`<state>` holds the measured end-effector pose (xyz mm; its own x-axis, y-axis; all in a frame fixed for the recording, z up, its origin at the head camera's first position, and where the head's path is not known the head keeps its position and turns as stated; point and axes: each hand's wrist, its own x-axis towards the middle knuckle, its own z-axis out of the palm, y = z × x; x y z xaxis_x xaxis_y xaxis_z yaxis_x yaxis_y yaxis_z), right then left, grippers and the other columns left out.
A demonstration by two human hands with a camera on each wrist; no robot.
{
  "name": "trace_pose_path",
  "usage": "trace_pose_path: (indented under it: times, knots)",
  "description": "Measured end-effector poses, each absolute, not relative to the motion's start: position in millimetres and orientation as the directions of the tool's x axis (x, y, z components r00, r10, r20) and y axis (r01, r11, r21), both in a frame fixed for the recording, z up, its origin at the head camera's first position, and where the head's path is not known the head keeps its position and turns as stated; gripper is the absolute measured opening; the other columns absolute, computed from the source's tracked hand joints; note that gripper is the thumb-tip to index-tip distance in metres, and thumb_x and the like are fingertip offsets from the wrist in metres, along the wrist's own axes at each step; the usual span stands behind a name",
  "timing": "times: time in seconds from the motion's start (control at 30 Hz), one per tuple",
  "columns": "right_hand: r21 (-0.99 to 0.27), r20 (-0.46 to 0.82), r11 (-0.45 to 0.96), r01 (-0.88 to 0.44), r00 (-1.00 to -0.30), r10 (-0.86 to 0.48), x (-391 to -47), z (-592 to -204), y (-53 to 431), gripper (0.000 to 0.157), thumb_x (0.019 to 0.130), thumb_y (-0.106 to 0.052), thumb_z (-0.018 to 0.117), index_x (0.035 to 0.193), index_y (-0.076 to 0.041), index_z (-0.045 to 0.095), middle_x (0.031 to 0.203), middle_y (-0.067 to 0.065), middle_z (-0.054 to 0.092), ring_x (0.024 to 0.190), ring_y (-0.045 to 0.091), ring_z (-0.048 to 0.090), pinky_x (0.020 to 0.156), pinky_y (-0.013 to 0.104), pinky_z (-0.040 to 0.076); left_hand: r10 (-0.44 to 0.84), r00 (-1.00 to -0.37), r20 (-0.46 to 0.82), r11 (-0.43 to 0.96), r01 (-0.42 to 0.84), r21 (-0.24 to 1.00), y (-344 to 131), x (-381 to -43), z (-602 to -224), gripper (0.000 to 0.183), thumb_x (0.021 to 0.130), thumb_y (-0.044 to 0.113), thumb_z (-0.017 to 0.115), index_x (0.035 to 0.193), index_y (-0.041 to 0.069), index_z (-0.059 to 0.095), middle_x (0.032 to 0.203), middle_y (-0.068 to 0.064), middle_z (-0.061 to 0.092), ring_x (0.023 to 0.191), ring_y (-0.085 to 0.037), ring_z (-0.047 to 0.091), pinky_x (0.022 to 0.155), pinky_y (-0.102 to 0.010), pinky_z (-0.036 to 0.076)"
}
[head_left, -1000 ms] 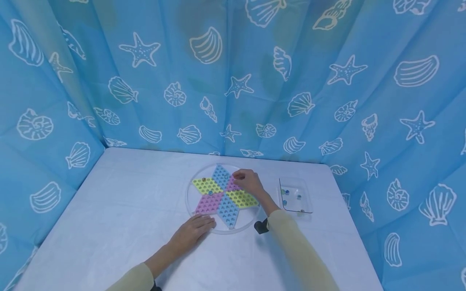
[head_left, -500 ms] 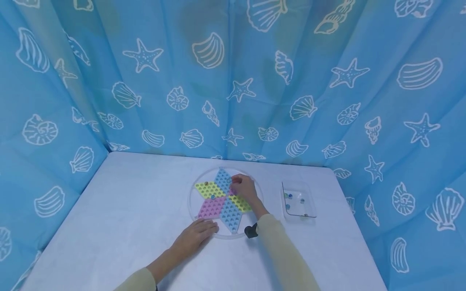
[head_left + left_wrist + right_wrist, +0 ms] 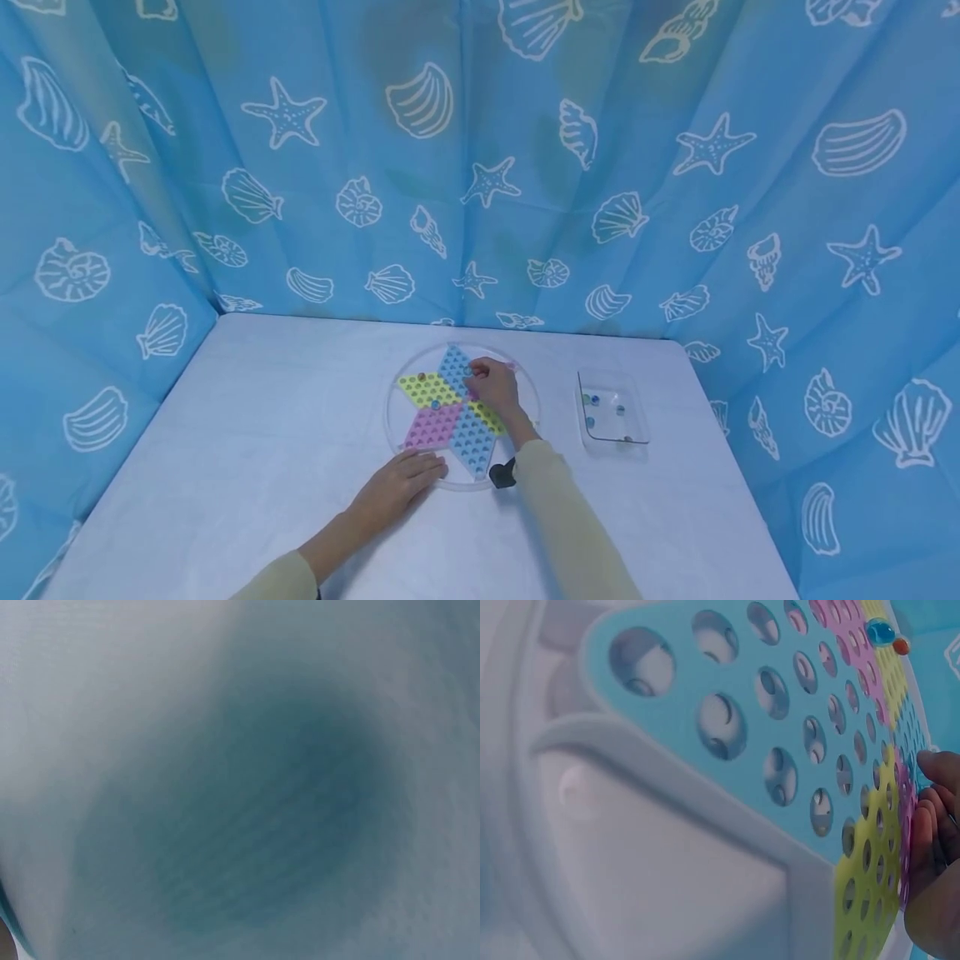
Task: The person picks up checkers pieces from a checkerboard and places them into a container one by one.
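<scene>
At the board's (image 3: 432, 428) far side, the right hand (image 3: 495, 387) is holding bent fingers beside a marble (image 3: 468, 371), any pinch unclear.
The left hand (image 3: 407, 481) is resting loosely at the near rim (image 3: 480, 486); right, a box (image 3: 609, 448) is holding more marbles (image 3: 620, 410); positioning seems underway, calling next for careful fingertips.

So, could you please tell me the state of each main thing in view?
Board: lying flat.
Left hand: fingers extended, resting at the board's near edge.
Right hand: fingers curled over the board; grip unclear.
Blue marble: on the board.
Orange marble: on the board.
Clear tray: upright, several marbles inside.
Curtain: hanging.
</scene>
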<state>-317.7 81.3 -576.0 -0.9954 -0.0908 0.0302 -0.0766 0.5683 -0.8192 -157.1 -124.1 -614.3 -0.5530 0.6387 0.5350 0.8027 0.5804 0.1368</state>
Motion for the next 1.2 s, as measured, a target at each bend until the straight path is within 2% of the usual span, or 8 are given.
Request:
trace_pose_path:
  times: [0.23, 0.53, 0.9, 1.2]
  knots:
    - [-0.805, 0.074, 0.588, -0.078, -0.997, -0.031, -316.1, -577.5, 75.1, 0.015, 0.088, -0.015, 0.073, 0.102, -0.008, 0.073, 0.091, 0.002, 0.069, 0.084, 0.021, 0.065, 0.082, 0.041, 0.054, 0.645, -0.557, 0.524, 0.584, 0.801, 0.132, -124.1, -154.8, -612.3, 0.034, 0.086, 0.009, 0.07, 0.119, 0.005, 0.069, 0.122, -0.01, 0.068, 0.114, -0.026, 0.064, 0.102, -0.047, 0.05]
    - [-0.801, 0.094, 0.595, -0.069, -0.996, 0.011, -313.5, -574.2, 73.8, 0.013, 0.089, -0.014, 0.073, 0.101, -0.008, 0.073, 0.091, 0.003, 0.069, 0.086, 0.023, 0.065, 0.083, 0.042, 0.054, 0.645, -0.553, 0.527, 0.577, 0.805, 0.138, -122.4, -154.6, -612.0, 0.033, 0.087, 0.01, 0.069, 0.12, 0.005, 0.069, 0.122, -0.01, 0.069, 0.115, -0.026, 0.064, 0.103, -0.047, 0.05]
    - [-0.837, 0.128, 0.534, -0.124, -0.991, -0.029, -310.5, -575.4, 76.7, 0.012, 0.089, -0.011, 0.073, 0.099, -0.005, 0.072, 0.089, 0.004, 0.069, 0.085, 0.023, 0.065, 0.082, 0.041, 0.056, 0.64, -0.56, 0.526, 0.586, 0.798, 0.137, -122.5, -155.2, -612.9, 0.033, 0.087, 0.01, 0.07, 0.12, 0.006, 0.069, 0.123, -0.009, 0.068, 0.115, -0.025, 0.063, 0.104, -0.047, 0.049]
    - [-0.842, 0.151, 0.514, -0.163, -0.986, -0.065, -311.5, -574.9, 80.7, 0.013, 0.09, -0.008, 0.072, 0.102, -0.003, 0.071, 0.094, 0.008, 0.071, 0.09, 0.024, 0.068, 0.083, 0.038, 0.058, 0.633, -0.55, 0.544, 0.589, 0.799, 0.122, -123.6, -158.5, -618.0, 0.032, 0.086, 0.009, 0.072, 0.117, 0.006, 0.07, 0.121, -0.008, 0.069, 0.114, -0.024, 0.064, 0.104, -0.046, 0.049]
